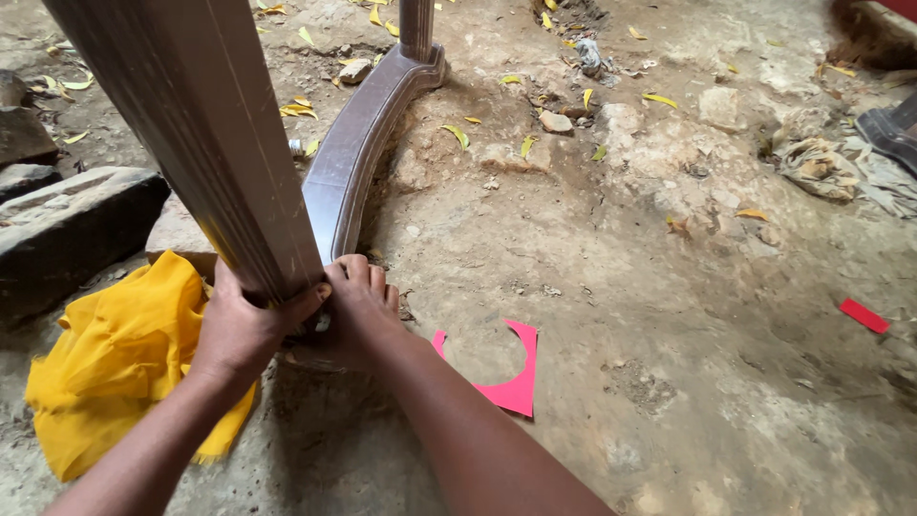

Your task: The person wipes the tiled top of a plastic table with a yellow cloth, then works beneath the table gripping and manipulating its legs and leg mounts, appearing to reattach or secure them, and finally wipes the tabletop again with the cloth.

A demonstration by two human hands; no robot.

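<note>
Both hands' fingers (287,308) wrap wood post (205,143) base.

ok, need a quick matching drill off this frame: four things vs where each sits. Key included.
Things:
1. yellow cloth
2. pink paper cutout
3. wooden post
4. dark stone block

Places:
A. gripped at its base by the left hand, with the right hand beside it
B. left edge of view, above the cloth
C. on the ground right of the right forearm
D. under the left wrist

Pairs: 1-D, 2-C, 3-A, 4-B
</note>
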